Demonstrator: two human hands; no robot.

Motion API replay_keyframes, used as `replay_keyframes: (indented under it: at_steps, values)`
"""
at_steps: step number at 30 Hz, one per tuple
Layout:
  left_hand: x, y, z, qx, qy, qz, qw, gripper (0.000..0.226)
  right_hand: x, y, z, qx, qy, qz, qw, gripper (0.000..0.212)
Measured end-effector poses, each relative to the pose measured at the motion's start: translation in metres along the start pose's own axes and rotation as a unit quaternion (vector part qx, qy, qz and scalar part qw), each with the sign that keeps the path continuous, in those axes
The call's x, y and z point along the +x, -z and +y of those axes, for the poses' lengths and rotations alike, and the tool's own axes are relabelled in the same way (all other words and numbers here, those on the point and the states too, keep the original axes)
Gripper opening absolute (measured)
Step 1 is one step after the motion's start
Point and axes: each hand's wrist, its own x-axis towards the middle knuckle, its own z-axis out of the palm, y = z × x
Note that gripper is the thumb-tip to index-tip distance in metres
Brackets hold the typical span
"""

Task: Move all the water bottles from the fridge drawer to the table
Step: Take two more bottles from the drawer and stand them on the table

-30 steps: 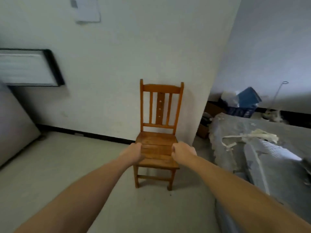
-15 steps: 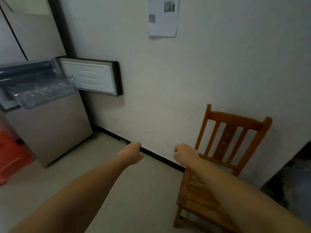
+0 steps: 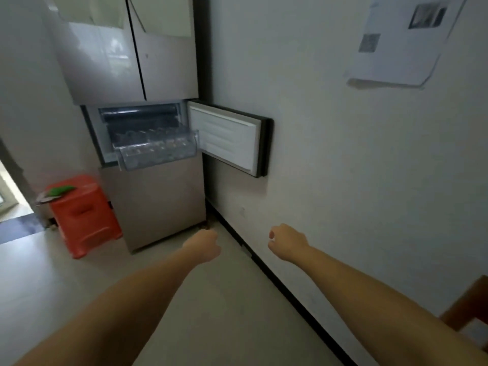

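My left hand [image 3: 203,245] and right hand [image 3: 286,243] both curled into empty fists, held out near me over the floor, fridge [image 3: 148,202] far left, its clear drawer [image 3: 155,147] pulled out, blurry bottles [image 3: 158,140] inside, door [image 3: 229,138] swung open, orange stool [image 3: 83,215] left

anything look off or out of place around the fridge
Only the fridge drawer: it is pulled out and tilts down at the front, beside its open door. Nothing looks spilled or broken.
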Motion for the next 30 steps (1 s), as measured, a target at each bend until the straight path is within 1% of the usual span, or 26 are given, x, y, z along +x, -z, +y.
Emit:
replay_keyframes:
  at_steps: [4,6,9,11,13,15,16,18,20,26,30]
  values:
    - [0.066,0.022,0.000,-0.029,0.043,0.022,0.998,0.034,0.088,0.023,0.002,0.004,0.049,0.005,0.999,0.036]
    - [0.088,0.028,0.000,-0.033,0.051,0.021,0.998,0.034,0.123,0.027,-0.001,0.006,0.059,-0.010,0.998,0.036]
    - [0.125,0.041,-0.013,-0.050,0.069,0.030,0.996,0.039,0.175,0.029,-0.017,0.014,0.080,-0.036,0.996,0.031]
    - [0.151,0.054,-0.033,-0.076,0.092,0.047,0.992,0.039,0.213,0.029,-0.039,0.011,0.112,-0.050,0.992,0.028]
    - [0.173,0.066,-0.055,-0.091,0.114,0.058,0.988,0.038,0.246,0.028,-0.064,0.005,0.139,-0.060,0.988,0.017]
    - [0.201,0.080,-0.085,-0.097,0.141,0.069,0.983,0.038,0.287,0.026,-0.097,0.004,0.165,-0.058,0.985,0.018]
    - [0.215,0.088,-0.098,-0.098,0.150,0.073,0.981,0.039,0.302,0.028,-0.111,0.001,0.176,-0.058,0.983,0.015]
    - [0.248,0.105,-0.126,-0.100,0.159,0.080,0.979,0.041,0.337,0.030,-0.138,0.007,0.199,-0.048,0.979,0.025]
    - [0.285,0.128,-0.146,-0.097,0.158,0.081,0.979,0.043,0.376,0.038,-0.161,0.006,0.208,-0.040,0.977,0.029]
    - [0.389,0.207,-0.182,-0.107,0.115,0.097,0.983,0.042,0.494,0.087,-0.208,0.036,0.192,-0.002,0.981,0.026]
    - [0.437,0.227,-0.199,-0.109,0.101,0.083,0.985,0.042,0.547,0.088,-0.226,0.037,0.173,-0.016,0.984,0.026]
